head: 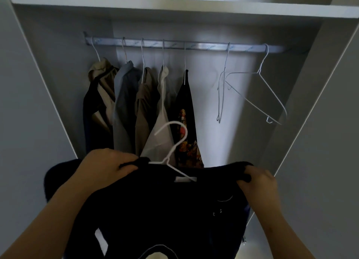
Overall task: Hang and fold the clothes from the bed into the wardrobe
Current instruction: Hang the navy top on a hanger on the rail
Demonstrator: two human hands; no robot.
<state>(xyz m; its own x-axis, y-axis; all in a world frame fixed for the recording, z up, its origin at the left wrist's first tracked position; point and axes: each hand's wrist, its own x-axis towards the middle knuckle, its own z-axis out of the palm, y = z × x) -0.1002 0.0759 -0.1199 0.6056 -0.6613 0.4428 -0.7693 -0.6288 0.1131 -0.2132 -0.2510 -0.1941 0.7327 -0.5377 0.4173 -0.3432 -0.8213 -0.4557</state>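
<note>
A dark navy garment [159, 206] hangs in front of me on a white wire hanger [175, 144], whose hook points up toward the open wardrobe. My left hand [108, 169] grips the garment's left shoulder at the hanger's arm. My right hand [258, 181] grips the right shoulder of the fabric. Above runs the metal rail [200, 46], with several hung clothes [139, 103] on its left part. The bed is out of view.
Two bare white wire hangers [256, 95] dangle on the rail's right part, one turned sideways. A white shelf [174, 5] spans the wardrobe above the rail. Grey wardrobe side panels [318, 107] stand at both sides.
</note>
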